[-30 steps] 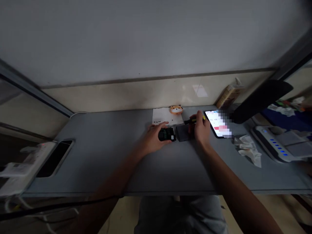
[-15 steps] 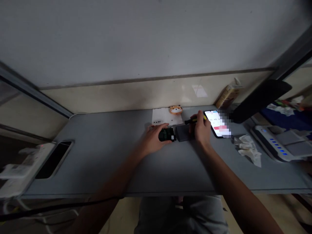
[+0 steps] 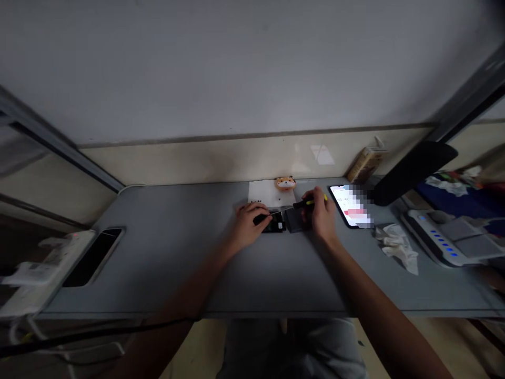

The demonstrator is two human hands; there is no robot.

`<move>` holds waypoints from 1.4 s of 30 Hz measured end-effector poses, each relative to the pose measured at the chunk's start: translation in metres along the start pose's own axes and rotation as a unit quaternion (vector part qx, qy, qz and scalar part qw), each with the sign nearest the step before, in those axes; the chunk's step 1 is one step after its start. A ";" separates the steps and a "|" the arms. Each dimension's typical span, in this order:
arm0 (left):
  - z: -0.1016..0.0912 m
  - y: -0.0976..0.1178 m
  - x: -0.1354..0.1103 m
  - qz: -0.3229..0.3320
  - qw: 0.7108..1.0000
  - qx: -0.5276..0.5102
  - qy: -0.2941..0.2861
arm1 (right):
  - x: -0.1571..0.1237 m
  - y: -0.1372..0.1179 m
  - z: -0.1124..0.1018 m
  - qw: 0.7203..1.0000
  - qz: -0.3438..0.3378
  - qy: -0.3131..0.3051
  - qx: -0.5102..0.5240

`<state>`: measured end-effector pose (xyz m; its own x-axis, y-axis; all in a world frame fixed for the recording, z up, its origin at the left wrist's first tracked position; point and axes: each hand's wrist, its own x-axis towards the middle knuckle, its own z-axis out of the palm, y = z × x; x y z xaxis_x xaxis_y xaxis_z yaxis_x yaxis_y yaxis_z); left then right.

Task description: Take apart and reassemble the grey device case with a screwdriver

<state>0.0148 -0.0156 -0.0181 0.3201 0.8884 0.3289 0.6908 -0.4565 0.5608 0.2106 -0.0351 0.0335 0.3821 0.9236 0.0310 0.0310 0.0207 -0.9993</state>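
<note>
My right hand [image 3: 322, 217] grips a screwdriver [image 3: 304, 204] with a black and yellow handle, its thin shaft pointing left. At the shaft's tip, the thumb and forefinger of my left hand [image 3: 250, 225] come together. Whatever they pinch is too small to make out. Beneath and beside those fingers lies a dark green circuit board [image 3: 274, 225] with a small white label, partly covered by the hand. Touching or nearly touching its right end is a dark grey box-shaped part [image 3: 295, 221], partly hidden by my right hand.
Behind the hands lies white paper [image 3: 260, 190] with small dark screws and an orange animal-faced case [image 3: 285, 183]. A lit phone [image 3: 347, 202], crumpled tissue [image 3: 397, 247] and white charger [image 3: 437, 237] are to the right. Another phone [image 3: 94, 257] lies at left.
The screwdriver has moved left and its tip now meets my left fingers. My left hand has gone from spanning the circuit board to pinching at the tip.
</note>
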 end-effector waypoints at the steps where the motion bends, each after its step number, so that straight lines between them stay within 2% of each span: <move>1: -0.001 0.000 0.000 0.004 1.000 0.006 0.004 | 0.000 0.000 0.000 1.000 -0.003 0.000 -0.001; 6: -0.008 0.003 -0.003 0.052 0.997 0.059 0.012 | 0.002 -0.002 -0.002 0.999 -0.034 0.005 -0.028; 13: -0.013 0.009 -0.006 0.108 0.988 0.105 -0.016 | -0.006 -0.006 -0.005 0.977 -0.198 0.003 -0.076; 17: -0.012 0.012 -0.008 0.107 0.989 0.096 -0.025 | -0.011 -0.007 -0.005 0.967 -0.243 -0.004 -0.082; 23: -0.015 0.010 -0.005 0.052 0.994 0.085 -0.053 | -0.011 -0.002 -0.004 0.967 -0.231 -0.006 -0.110; 28: -0.016 0.006 -0.003 0.068 0.991 0.071 -0.096 | -0.009 0.001 -0.003 0.966 -0.225 -0.007 -0.131; 42: -0.014 0.006 -0.003 0.088 0.987 0.078 -0.106 | -0.009 0.005 -0.002 0.966 -0.220 -0.026 -0.135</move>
<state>0.0092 -0.0213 -0.0052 0.5617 0.7932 0.2354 0.6981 -0.6070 0.3797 0.2089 -0.0444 0.0282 0.2296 0.8667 0.4428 0.4222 0.3212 -0.8477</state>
